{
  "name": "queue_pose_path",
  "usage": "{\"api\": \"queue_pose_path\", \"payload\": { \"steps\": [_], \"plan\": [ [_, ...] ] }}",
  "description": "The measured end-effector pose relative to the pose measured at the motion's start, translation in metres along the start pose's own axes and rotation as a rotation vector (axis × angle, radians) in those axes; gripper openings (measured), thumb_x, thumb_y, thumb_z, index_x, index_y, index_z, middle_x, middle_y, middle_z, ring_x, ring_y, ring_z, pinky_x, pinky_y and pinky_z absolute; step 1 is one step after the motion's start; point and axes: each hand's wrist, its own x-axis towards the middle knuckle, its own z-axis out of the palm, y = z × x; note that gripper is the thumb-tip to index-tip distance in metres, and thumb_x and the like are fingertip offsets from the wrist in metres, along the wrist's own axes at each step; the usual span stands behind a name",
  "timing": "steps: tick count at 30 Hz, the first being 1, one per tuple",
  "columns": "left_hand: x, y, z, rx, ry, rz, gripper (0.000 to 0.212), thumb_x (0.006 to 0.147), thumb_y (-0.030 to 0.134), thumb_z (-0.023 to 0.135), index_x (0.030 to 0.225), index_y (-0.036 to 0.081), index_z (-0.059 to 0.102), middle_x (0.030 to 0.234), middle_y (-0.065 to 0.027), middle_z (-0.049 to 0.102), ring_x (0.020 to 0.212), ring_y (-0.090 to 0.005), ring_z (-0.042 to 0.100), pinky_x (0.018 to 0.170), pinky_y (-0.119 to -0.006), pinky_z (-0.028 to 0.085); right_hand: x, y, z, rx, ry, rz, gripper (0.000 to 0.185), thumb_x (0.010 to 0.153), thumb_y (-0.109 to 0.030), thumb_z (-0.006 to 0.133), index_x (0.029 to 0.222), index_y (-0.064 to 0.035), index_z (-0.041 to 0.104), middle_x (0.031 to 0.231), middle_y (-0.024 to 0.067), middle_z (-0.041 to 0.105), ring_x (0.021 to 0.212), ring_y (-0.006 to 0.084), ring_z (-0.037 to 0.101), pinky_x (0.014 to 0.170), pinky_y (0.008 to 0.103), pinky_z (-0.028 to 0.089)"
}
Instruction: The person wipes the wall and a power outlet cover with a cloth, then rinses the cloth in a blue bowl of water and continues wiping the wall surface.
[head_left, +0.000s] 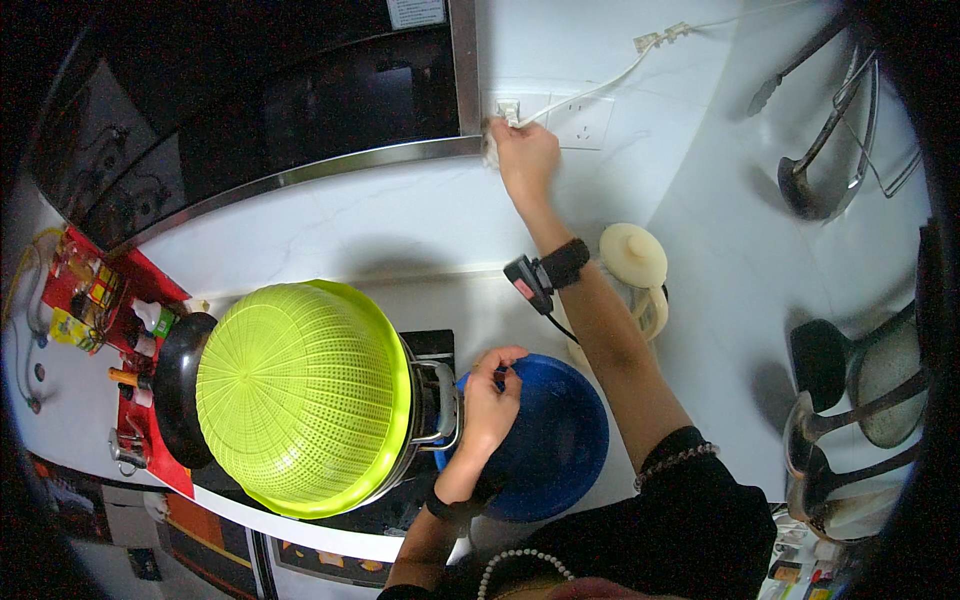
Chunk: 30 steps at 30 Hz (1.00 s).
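My right hand (527, 159) is raised to the white wall, pressing a crumpled whitish cloth (491, 150) beside the metal edge of the range hood (466, 82). My fingers hide most of this cloth. Just above my fingertips, a white plug (508, 111) sits in the wall socket plate (589, 124). My left hand (491, 405) hovers over the rim of a blue plastic basin (562, 442), fingers curled apart with nothing between them. Close to its left is the handle (448, 397) of a metal pot, topped by an upturned lime-green plastic colander (300, 390).
A cream lidded jug (634, 255) stands behind my right forearm. Ladles and a spatula (817, 360) hang along the right wall. A black wok (184, 390) and bottles (154, 319) are at the left. A white cord (600, 84) runs up from the plug.
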Motion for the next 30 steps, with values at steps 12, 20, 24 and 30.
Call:
{"api": "queue_pose_path", "payload": {
  "steps": [12, 20, 24, 30],
  "plan": [
    [-0.004, 0.002, 0.008, 0.002, 0.009, 0.021, 0.025, 0.076, -0.006, 0.051, 0.097, 0.003, 0.061, 0.083, -0.0117, 0.059, 0.073, -0.0194, 0.057, 0.067, -0.028, 0.045, 0.002, 0.009, 0.005, 0.044, 0.050, -0.077, 0.023, 0.074, -0.026, 0.068, 0.078, -0.0030, 0.068, 0.070, 0.0123, 0.067, 0.063, 0.0234, 0.064, 0.060, 0.0314, 0.049],
    [0.024, 0.033, 0.027, -0.030, 0.152, 0.116, 0.022, 0.087, 0.005, 0.051, 0.108, 0.002, 0.057, 0.091, -0.0126, 0.055, 0.076, -0.0204, 0.056, 0.065, -0.029, 0.047, -0.012, 0.058, -0.031, -0.043, -0.056, -0.125, 0.016, 0.075, -0.019, 0.067, 0.079, -0.0028, 0.066, 0.070, 0.0101, 0.066, 0.063, 0.0180, 0.063, 0.060, 0.0293, 0.049],
    [0.074, 0.046, 0.042, -0.044, 0.381, 0.179, 0.032, 0.090, 0.016, 0.052, 0.118, 0.001, 0.052, 0.104, -0.0166, 0.055, 0.084, -0.0209, 0.057, 0.068, -0.030, 0.048, -0.026, 0.041, -0.065, 0.093, -0.224, -0.068, 0.016, 0.079, -0.013, 0.064, 0.089, -0.0004, 0.063, 0.078, 0.0089, 0.066, 0.068, 0.0131, 0.062, 0.061, 0.0262, 0.048],
    [0.147, 0.062, 0.064, -0.246, 0.396, 0.082, 0.034, 0.086, 0.016, 0.059, 0.114, -0.002, 0.054, 0.094, -0.0141, 0.060, 0.077, -0.0164, 0.058, 0.066, -0.027, 0.049, -0.033, 0.039, -0.091, 0.247, -0.402, -0.074, 0.020, 0.084, -0.013, 0.055, 0.095, 0.0017, 0.063, 0.081, 0.0156, 0.066, 0.071, 0.0173, 0.063, 0.065, 0.0296, 0.049]
  ]
}}
